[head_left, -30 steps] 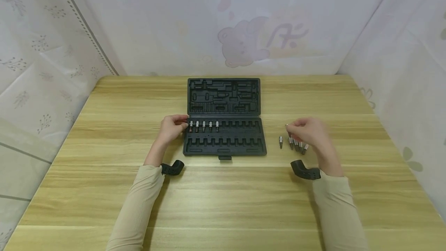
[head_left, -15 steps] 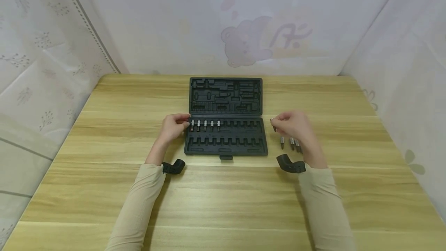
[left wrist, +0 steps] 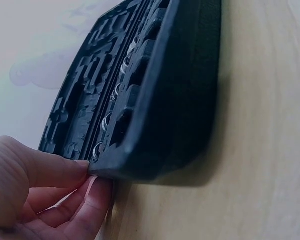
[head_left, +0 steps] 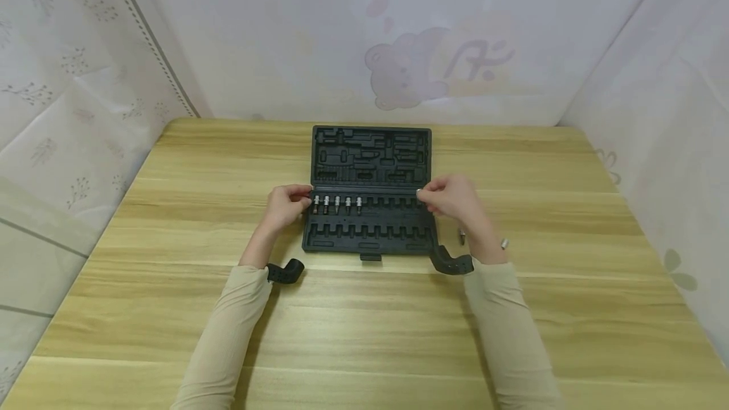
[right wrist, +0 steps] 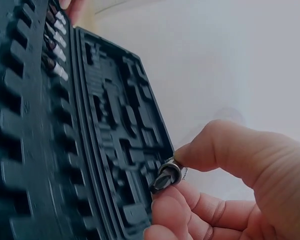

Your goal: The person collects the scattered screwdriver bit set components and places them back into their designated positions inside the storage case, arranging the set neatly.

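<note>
Silvery, the bit [right wrist: 167,175] is pinched in the right hand [head_left: 454,198] at the right end of the case [head_left: 393,216], its axis apparently slanting; the left hand [head_left: 285,204] grips the opposite end.

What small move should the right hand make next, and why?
Probably carry the pinched bit left to the next vacant slot: the right hand holds it near the right end of the case; five bits fill the upper row's left end.

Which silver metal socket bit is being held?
The silver metal socket bit pinched by the right hand at the right end of the open black plastic case; five others sit in its back row, two more show on the wooden table.
</note>
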Motion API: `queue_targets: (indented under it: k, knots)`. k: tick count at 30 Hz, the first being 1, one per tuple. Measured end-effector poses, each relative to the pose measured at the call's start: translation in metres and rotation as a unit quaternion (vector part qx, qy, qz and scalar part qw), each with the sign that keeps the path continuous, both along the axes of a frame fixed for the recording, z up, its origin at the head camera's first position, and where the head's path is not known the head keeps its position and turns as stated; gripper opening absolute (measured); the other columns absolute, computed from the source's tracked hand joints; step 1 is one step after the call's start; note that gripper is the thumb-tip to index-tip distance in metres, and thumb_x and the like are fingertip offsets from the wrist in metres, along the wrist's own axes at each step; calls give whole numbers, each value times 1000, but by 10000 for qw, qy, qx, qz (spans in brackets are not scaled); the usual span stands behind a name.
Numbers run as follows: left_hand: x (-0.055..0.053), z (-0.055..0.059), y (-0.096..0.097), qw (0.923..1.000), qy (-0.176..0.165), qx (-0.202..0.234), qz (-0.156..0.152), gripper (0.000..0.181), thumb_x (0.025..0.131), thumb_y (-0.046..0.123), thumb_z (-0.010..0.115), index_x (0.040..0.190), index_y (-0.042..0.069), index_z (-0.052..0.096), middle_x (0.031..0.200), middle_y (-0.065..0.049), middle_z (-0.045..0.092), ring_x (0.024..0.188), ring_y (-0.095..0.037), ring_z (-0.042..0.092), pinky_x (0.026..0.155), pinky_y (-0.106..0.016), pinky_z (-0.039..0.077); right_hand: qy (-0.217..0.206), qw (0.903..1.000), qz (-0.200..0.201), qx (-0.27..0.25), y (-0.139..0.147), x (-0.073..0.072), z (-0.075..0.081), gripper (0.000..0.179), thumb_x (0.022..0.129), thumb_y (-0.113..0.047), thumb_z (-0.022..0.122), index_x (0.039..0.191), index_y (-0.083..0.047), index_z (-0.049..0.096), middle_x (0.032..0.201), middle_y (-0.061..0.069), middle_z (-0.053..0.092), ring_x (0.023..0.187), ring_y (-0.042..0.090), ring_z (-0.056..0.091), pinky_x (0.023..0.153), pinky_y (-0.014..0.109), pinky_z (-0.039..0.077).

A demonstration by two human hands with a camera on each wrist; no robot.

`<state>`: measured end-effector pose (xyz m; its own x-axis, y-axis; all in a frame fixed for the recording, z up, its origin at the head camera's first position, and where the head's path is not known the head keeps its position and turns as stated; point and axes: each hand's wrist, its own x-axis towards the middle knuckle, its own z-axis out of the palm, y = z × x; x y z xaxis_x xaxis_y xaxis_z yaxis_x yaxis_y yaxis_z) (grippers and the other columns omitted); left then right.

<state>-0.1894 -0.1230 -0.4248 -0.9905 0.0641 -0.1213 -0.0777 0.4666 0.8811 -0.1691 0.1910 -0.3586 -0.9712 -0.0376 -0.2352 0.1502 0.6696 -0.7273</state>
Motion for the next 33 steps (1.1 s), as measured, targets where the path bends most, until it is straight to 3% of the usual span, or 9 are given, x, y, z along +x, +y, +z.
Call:
queue_targets:
  k: [4,11,16,22,28,33]
  knots:
    - [0,1,0,10000,-14,19,37,31,89,-4,55,119,-7,60,108,-24,62,92,-27,59,63,-19,44,44,9998,156,83,-11,-3,-1,23,87,-15,61,90,6,68,69,8,64,61,16,61,64,36,55]
    - [1,1,0,10000,36,-31,-5,32,89,-4,55,120,-7,60,110,-24,62,93,-28,59,63,-20,44,53,9998,204,33,-29,-7,-4,22,87,-16,63,91,4,69,73,11,66,71,28,66,64,35,55]
    - [1,2,1,10000,91,-29,-10,32,89,-3,55,120,-7,60,110,-24,62,96,-31,60,64,-21,45,139,9997,167,-119,-41,-12,-8,20,85,-15,65,87,4,71,70,10,66,62,19,63,57,29,54]
    - [2,2,2,10000,69,-10,9,31,89,-3,56,119,-6,61,110,-24,63,95,-30,60,64,-20,44,-4,9996,149,-249,-55,-14,-7,21,84,-14,66,88,5,71,68,9,65,65,24,65,57,30,55]
    - [1,2,1,10000,-8,-44,-17,32,90,-1,56,121,-5,60,113,-23,62,97,-30,60,60,-20,44,-151,9994,64,-292,-65,-17,-12,20,84,-16,67,87,3,72,69,10,66,63,21,65,57,29,54]
    - [0,1,0,10000,-21,-30,-10,32,90,-1,56,121,-5,60,113,-23,62,95,-29,60,60,-20,44,-236,9994,37,-249,-73,-20,-17,19,83,-16,67,85,3,73,66,9,66,70,28,67,57,29,55]
